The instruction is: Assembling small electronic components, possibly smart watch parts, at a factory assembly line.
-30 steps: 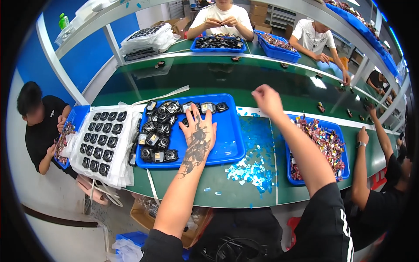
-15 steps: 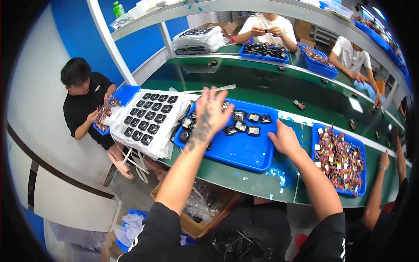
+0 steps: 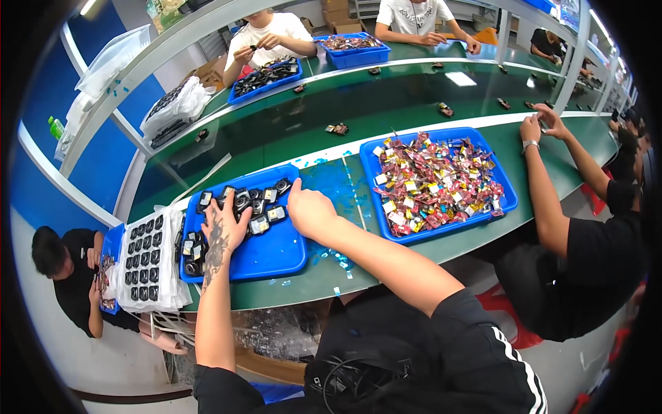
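Observation:
A shallow blue tray (image 3: 272, 257) lies on the green bench in front of me, with small black square modules (image 3: 258, 224) grouped along its far and left sides. My left hand (image 3: 225, 231), fingers spread, rests over the modules in the tray's left half; what lies beneath the palm is hidden. At the tray's right edge, my right hand (image 3: 312, 212) is closed on the rim, its thumb on the far right corner and its other fingers mostly out of sight.
Left of the tray is a white stack of sheets (image 3: 176, 293) bearing rows of black modules. To the right stands a blue bin (image 3: 509, 204) full of small reddish wired parts. Blue scraps (image 3: 331, 257) litter the bench. Co-workers sit across the green conveyor (image 3: 265, 153) and at both sides.
The view has turned to the right, so the tray appears farther left and the bin of reddish parts nearer the middle. My hands stay at the same tray.

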Demonstrator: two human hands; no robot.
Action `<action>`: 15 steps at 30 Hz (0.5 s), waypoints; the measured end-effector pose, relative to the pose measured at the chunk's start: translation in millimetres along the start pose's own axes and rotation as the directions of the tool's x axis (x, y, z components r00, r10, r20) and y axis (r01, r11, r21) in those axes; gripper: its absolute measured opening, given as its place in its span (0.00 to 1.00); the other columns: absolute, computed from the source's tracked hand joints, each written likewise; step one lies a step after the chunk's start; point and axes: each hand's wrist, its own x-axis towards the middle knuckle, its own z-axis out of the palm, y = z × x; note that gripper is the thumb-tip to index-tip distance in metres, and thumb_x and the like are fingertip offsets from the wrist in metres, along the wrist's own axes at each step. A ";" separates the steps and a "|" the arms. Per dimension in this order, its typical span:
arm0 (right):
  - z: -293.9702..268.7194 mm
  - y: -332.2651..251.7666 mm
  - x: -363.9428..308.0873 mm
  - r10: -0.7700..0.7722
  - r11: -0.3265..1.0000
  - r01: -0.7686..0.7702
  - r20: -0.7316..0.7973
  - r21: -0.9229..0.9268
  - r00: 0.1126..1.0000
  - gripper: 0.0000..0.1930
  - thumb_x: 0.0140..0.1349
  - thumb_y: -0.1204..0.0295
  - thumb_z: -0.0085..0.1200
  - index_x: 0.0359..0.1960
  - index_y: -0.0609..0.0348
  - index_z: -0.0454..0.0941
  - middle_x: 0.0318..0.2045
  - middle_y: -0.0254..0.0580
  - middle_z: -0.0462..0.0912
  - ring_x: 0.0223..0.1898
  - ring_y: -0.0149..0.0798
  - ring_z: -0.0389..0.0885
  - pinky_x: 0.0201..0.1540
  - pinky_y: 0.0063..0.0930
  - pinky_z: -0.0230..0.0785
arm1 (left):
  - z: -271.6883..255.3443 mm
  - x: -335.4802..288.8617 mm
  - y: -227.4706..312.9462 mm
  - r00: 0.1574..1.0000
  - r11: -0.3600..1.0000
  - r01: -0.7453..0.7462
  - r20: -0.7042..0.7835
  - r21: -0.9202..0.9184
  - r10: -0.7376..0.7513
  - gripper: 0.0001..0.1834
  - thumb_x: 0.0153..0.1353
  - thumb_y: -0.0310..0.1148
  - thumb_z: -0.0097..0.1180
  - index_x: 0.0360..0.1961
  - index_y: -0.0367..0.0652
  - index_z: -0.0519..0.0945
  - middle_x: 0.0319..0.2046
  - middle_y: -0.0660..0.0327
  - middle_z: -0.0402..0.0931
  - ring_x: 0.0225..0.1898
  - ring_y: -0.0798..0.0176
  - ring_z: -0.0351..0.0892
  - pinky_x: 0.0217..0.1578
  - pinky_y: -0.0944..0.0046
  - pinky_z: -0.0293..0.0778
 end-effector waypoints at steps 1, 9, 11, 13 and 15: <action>-1.0 1.9 -2.2 -0.023 1.000 0.023 -0.015 -0.006 1.000 0.32 0.59 0.67 0.52 0.57 0.86 0.60 0.28 0.61 0.82 0.31 0.55 0.84 0.34 0.45 0.77 | 0.8 -3.7 8.0 1.000 1.000 -0.010 0.005 -0.008 0.010 0.38 0.58 0.58 0.54 0.68 0.61 0.60 0.69 0.45 0.52 0.70 0.43 0.49 0.63 0.31 0.48; -105.2 39.8 -102.8 -0.209 0.964 0.246 -0.284 0.102 0.936 0.10 0.59 0.66 0.56 0.38 0.57 0.80 0.35 0.48 0.83 0.38 0.51 0.82 0.41 0.42 0.76 | -7.1 -42.7 27.3 0.951 0.942 -0.297 -0.037 0.155 0.306 0.32 0.58 0.55 0.56 0.59 0.50 0.72 0.69 0.46 0.51 0.72 0.46 0.46 0.64 0.30 0.43; -133.6 78.6 -133.4 -0.064 0.988 0.124 -0.475 0.096 0.878 0.06 0.54 0.73 0.60 0.31 0.61 0.78 0.31 0.47 0.81 0.36 0.50 0.81 0.38 0.41 0.74 | -10.6 -45.1 13.6 0.897 0.903 -0.426 -0.110 0.045 0.429 0.27 0.56 0.49 0.61 0.53 0.46 0.76 0.67 0.47 0.56 0.69 0.46 0.53 0.66 0.38 0.47; -162.5 120.1 -166.6 0.082 0.992 -0.118 -0.487 -0.043 0.870 0.09 0.51 0.74 0.64 0.30 0.62 0.77 0.28 0.47 0.80 0.31 0.48 0.80 0.34 0.38 0.72 | -12.6 -32.2 14.7 0.853 0.835 -0.517 -0.030 -0.188 0.521 0.25 0.56 0.46 0.62 0.51 0.45 0.78 0.60 0.50 0.67 0.64 0.48 0.62 0.64 0.48 0.55; -170.4 140.7 -183.0 0.263 0.964 -0.253 -0.393 0.078 0.881 0.12 0.48 0.73 0.68 0.30 0.64 0.76 0.24 0.44 0.77 0.28 0.41 0.78 0.33 0.33 0.71 | -21.9 -26.7 22.4 0.827 0.813 -0.551 0.008 -0.189 0.562 0.21 0.57 0.45 0.61 0.46 0.43 0.79 0.51 0.53 0.75 0.58 0.51 0.69 0.58 0.52 0.63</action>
